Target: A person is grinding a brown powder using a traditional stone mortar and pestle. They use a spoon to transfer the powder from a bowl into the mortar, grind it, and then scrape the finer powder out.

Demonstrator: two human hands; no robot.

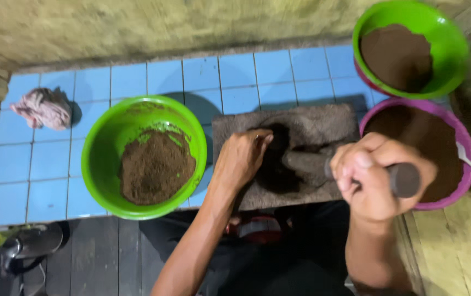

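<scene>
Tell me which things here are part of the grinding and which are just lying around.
In use: grinding stone, stone roller gripped by right hand, left hand in the dark paste, left green bowl, far green bowl, purple bowl.

Lying about: pink cloth, sandal.

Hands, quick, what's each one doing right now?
Left hand: fingers curled, resting on the grinding stone, holding nothing visible.
Right hand: closed around the stone roller.

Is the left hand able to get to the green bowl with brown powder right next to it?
Probably yes. The left hand rests on the grinding stone, and the green bowl sits just beside it on the blue tiles. Nothing lies between them, and the bowl's top is open.
</scene>
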